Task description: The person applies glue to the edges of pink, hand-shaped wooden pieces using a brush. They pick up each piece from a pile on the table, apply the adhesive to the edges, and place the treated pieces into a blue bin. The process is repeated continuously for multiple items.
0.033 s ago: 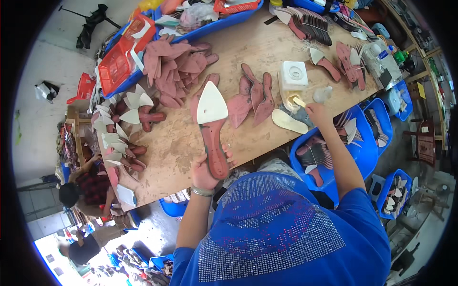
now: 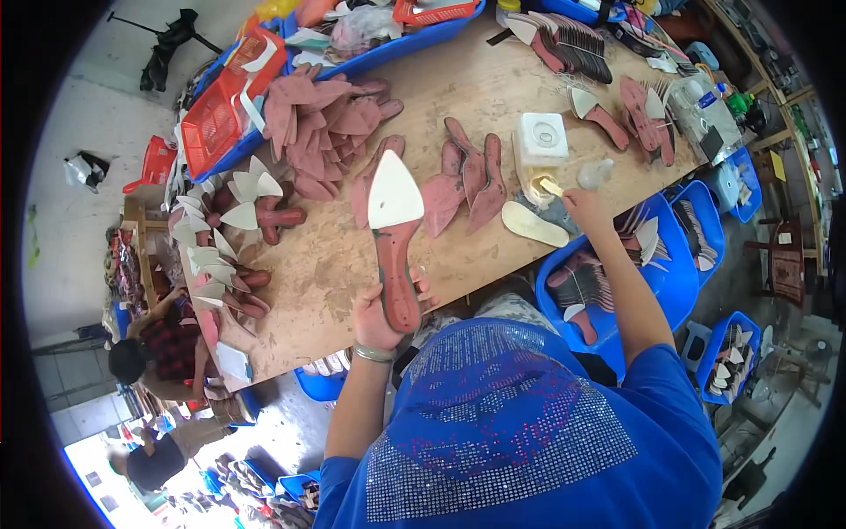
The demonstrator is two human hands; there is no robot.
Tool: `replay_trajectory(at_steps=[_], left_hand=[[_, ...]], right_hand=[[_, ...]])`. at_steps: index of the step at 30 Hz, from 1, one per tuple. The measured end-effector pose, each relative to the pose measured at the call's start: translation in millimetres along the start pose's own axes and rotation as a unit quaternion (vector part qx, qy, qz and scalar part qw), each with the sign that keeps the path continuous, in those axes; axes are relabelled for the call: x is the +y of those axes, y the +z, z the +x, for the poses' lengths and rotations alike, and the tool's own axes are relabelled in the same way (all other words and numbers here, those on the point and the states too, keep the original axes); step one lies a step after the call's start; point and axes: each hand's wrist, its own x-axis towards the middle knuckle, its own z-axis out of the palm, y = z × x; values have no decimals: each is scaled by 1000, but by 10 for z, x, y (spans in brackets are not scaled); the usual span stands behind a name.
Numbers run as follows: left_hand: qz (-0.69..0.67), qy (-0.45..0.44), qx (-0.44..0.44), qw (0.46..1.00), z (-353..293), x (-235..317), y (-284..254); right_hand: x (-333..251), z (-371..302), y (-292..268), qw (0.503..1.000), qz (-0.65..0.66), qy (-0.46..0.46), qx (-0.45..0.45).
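My left hand (image 2: pixel 379 322) is closed around the heel end of a reddish shoe insole (image 2: pixel 398 264), held above the table edge. A cream-white pointed piece (image 2: pixel 394 196) covers the insole's wide front end. At the right, my right hand (image 2: pixel 583 210) is pinched on a pale flat applicator (image 2: pixel 552 187), possibly a brush or spatula. Its tip is at the mouth of a white plastic container (image 2: pixel 539 145) with yellowish, glue-like matter in its opening. Beside that hand a loose cream insole-shaped piece (image 2: pixel 535 225) lies on the table.
Bare reddish insoles (image 2: pixel 480 181) lie mid-table, with a larger heap (image 2: pixel 322 123) behind. White-tipped insoles (image 2: pixel 220 264) stand clustered at the left. Blue bins (image 2: pixel 656 304) sit below the right table edge. A small clear container (image 2: pixel 597 175) is near my right hand. Other people (image 2: pixel 167 353) are at the far left.
The insole in my left hand has tilted very slightly to the right. My right hand stays at the white container.
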Motion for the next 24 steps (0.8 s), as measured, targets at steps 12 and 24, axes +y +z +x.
replay_trajectory(at_steps=[12, 24], left_hand=[[165, -72, 80, 980, 110, -63, 217], [233, -73, 92, 965, 279, -62, 369]], right_hand=[[-76, 13, 53, 992, -109, -38, 43], [-1005, -653, -420, 951, 303, -13, 59]])
